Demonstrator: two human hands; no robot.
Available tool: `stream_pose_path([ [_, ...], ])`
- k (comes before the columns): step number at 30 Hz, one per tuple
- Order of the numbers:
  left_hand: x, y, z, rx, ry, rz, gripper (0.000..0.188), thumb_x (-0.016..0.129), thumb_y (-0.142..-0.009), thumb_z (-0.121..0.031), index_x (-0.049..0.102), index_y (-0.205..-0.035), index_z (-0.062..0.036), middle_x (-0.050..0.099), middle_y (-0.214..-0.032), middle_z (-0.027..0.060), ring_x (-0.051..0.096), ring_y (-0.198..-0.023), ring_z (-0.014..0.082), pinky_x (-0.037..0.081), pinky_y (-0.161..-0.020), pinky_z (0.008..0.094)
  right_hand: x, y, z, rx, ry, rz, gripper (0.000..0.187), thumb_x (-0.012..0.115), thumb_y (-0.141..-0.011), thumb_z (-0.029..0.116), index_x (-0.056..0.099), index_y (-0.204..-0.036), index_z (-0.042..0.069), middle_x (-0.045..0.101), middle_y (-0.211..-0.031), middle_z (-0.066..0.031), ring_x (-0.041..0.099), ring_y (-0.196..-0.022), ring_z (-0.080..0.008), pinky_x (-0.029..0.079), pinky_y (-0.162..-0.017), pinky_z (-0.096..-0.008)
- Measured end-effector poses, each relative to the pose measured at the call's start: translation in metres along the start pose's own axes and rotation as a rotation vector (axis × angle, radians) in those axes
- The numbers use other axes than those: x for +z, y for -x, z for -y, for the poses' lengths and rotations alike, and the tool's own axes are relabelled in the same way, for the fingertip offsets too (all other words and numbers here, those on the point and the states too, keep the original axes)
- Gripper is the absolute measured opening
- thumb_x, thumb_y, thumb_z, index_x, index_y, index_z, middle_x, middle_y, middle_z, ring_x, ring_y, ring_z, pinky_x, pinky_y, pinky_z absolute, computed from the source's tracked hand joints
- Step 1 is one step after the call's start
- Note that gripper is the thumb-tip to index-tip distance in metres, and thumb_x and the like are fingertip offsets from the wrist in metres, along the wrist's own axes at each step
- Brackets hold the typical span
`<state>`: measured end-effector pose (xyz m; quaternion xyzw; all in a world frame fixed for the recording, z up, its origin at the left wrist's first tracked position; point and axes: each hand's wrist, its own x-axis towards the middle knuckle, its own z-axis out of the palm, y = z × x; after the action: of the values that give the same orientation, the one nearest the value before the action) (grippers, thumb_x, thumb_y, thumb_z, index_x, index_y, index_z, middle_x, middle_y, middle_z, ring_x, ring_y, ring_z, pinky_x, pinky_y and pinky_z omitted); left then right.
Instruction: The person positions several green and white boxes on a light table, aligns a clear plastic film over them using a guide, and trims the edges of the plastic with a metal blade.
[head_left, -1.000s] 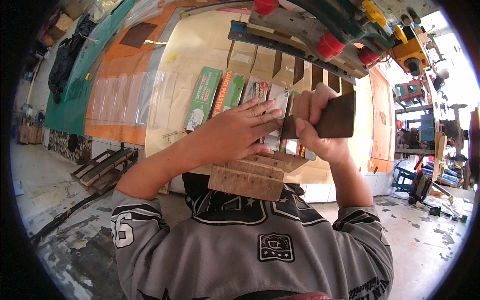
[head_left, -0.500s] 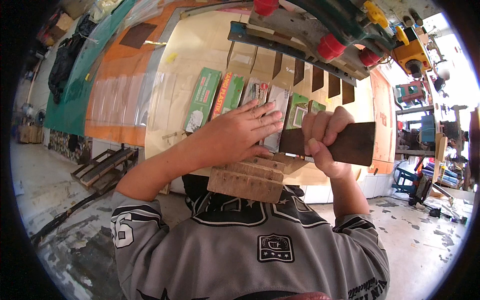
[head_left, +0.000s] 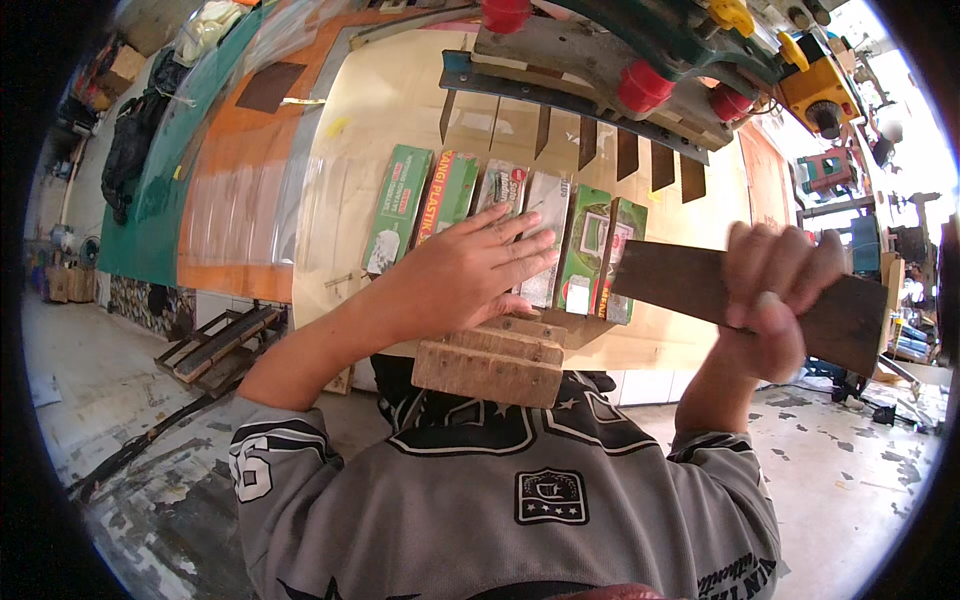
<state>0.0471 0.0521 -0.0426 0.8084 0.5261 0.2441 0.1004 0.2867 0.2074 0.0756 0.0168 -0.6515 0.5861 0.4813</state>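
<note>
Several slim printed cartons stand side by side on the pale worktop: a green one, a green and red one, a grey and white one, a white one and two green ones at the right end. Across the middle cartons lies my left hand, flat with its fingers spread. My right hand is wrapped round a dark flat plate, held right of the row. The plate's left end is beside the last green carton. A stepped wooden block sits at the near edge, below my left hand.
Beyond the cartons, a blue bar carries several dark flat fins. A machine with red knobs and a yellow control box stands above it. Clear plastic sheeting covers orange and green surfaces at the left.
My right hand has moved right with the dark plate, away from the cartons, uncovering the right-hand green ones. My left hand stays on the cartons.
</note>
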Motion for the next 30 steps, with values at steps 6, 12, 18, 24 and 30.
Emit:
stream_pose_path([
  [6, -0.001, -0.001, -0.002, 0.015, -0.021, 0.01, 0.06, 0.075, -0.097, -0.039, 0.064, -0.148, -0.0084, 0.062, -0.155, 0.0099, 0.051, -0.151, 0.0288, 0.033, -0.13, 0.0529, -0.058, 0.005, 0.043, -0.117, 0.183, -0.069, 0.03, 0.071, -0.086, 0.004, 0.044, -0.089, 0.016, 0.048, -0.071, -0.0005, 0.045, -0.054, -0.0115, 0.035, -0.054, -0.0235],
  [12, -0.01, -0.006, -0.006, 0.003, -0.022, 0.021, 0.065, 0.076, -0.095, -0.04, 0.062, -0.148, -0.0066, 0.064, -0.153, 0.0112, 0.053, -0.149, 0.0282, 0.035, -0.13, 0.0533, -0.096, 0.028, 0.048, 0.132, 0.747, -0.272, 0.025, 0.07, -0.093, -0.006, 0.051, -0.098, 0.009, 0.047, -0.078, 0.0009, 0.04, -0.061, -0.0051, 0.033, -0.058, -0.0217],
  [18, -0.019, -0.02, -0.013, -0.018, -0.001, 0.017, 0.083, 0.074, -0.094, -0.055, 0.055, -0.154, -0.0007, 0.056, -0.158, 0.0204, 0.048, -0.153, 0.0365, 0.033, -0.13, 0.0539, -0.168, 0.053, 0.015, 0.413, 1.115, -0.142, 0.019, 0.077, -0.099, 0.01, 0.06, -0.109, 0.006, 0.057, -0.089, 0.002, 0.047, -0.065, -0.004, 0.038, -0.054, -0.0206],
  [24, -0.006, -0.021, -0.007, -0.026, -0.134, 0.067, 0.09, 0.071, -0.094, -0.059, 0.053, -0.154, 0.0061, 0.051, -0.162, 0.0251, 0.043, -0.156, 0.0398, 0.031, -0.132, 0.0521, -0.18, 0.07, -0.021, 0.61, 1.339, -0.021, 0.045, 0.079, -0.088, 0.015, 0.064, -0.125, -0.005, 0.071, -0.097, -0.0203, 0.07, -0.089, -0.0304, 0.055, -0.083, -0.0411],
  [30, -0.003, -0.019, -0.007, -0.025, -0.135, 0.075, 0.09, 0.073, -0.094, -0.057, 0.052, -0.154, 0.0062, 0.05, -0.163, 0.0241, 0.043, -0.156, 0.0372, 0.031, -0.132, 0.0495, -0.19, 0.075, -0.039, 0.702, 1.359, -0.028, 0.049, 0.085, -0.088, 0.026, 0.064, -0.121, -0.003, 0.073, -0.096, -0.019, 0.069, -0.085, -0.0305, 0.055, -0.079, -0.0426],
])
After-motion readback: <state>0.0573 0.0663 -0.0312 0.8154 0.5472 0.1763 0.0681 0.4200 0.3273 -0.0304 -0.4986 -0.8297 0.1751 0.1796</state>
